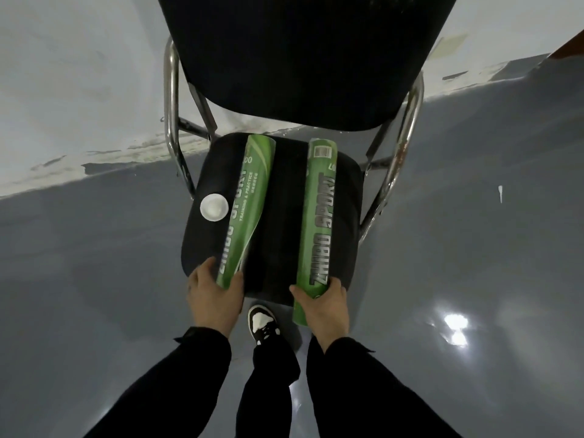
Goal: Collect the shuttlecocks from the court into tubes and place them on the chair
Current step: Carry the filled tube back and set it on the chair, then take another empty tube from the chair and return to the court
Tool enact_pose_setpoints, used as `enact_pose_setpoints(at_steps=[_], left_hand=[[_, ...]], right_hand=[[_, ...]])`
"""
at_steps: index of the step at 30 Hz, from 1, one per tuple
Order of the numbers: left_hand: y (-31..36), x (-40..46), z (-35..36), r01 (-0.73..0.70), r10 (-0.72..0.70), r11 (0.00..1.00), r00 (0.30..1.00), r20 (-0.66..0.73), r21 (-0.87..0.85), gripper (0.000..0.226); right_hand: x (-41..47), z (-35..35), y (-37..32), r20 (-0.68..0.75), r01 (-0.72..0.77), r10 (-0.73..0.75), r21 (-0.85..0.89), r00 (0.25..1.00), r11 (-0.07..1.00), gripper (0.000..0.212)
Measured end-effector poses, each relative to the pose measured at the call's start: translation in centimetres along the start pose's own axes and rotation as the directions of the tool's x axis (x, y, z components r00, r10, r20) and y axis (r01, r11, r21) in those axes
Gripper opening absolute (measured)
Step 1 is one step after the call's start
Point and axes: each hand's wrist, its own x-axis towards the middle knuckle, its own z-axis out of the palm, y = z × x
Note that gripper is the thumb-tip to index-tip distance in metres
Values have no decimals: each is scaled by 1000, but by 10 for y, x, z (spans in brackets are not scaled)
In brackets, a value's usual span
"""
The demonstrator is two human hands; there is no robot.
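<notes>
Two green printed cardboard tubes lie lengthwise on the black padded seat of a chrome-framed chair (344,216), well apart. Left hand (215,298) clamps the near end of the left tube (249,203); right hand (325,308) clamps the near end of the right tube (319,222), which overhangs the seat edge. White round plastic cap (214,207) sits loose beside the left tube — so capping looks unfinished. Placement nearly done — release left. Small white object (500,192) on the grey floor, possibly a shuttlecock; too small to tell.

Two green tubes on a chair carry printed branding: the right tube (318,216) reads "ZHIBO SPORT" and "07"; the left tube (246,210) shows partly hidden lettering, "TRAINING & PRACTICE" and "00".
</notes>
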Motion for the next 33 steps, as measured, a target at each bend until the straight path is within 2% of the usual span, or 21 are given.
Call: enact_pose_setpoints(at_steps=[3, 7, 10, 13, 15, 17, 20, 22, 24, 28, 31, 33], left_hand=[[-17, 12, 0, 39, -49, 989, 996, 70, 142, 89], [-34, 27, 13, 110, -117, 993, 966, 228, 42, 100], [-48, 34, 19, 110, -124, 992, 954, 272, 69, 101], [-41, 30, 11, 77, -83, 997, 945, 315, 30, 85], [-33, 24, 3, 67, -61, 998, 933, 354, -5, 72], [-29, 14, -6, 95, -64, 994, 911, 408, -58, 60], [-30, -2, -22, 171, -76, 974, 861, 503, -146, 60], [-30, -19, -38, 184, -52, 963, 841, 538, -195, 53], [-24, -45, -60, 209, -29, 944, 823, 567, -256, 44], [-20, -101, -103, 236, 1, 903, 835, 550, -359, 42], [-15, -149, -134, 214, 30, 887, 858, 513, -410, 41], [-14, -182, -148, 192, 42, 882, 878, 477, -431, 46]], right_hand=[[3, 16, -5, -18, 37, -39, -120, 999, 992, 87], [2, 25, -11, -88, 53, -72, -201, 994, 978, 105], [-3, 24, -15, -87, 39, -56, -190, 995, 981, 115], [-14, 19, -23, -65, 109, -133, -279, 989, 954, 120], [-22, 16, -30, -100, 182, -228, -345, 968, 921, 116], [-31, 13, -41, -150, 261, -317, -307, 936, 915, 104], [-50, 7, -59, -160, 413, -462, -267, 872, 871, 81], [-65, 0, -71, -96, 488, -533, -292, 840, 822, 71], [-83, -8, -86, 23, 507, -514, -213, 857, 835, 66], [-131, -29, -120, 280, 393, -391, 52, 877, 918, 70], [-168, -45, -141, 447, 312, -343, 143, 826, 939, 75], [-192, -53, -151, 516, 318, -353, 158, 780, 935, 81]])
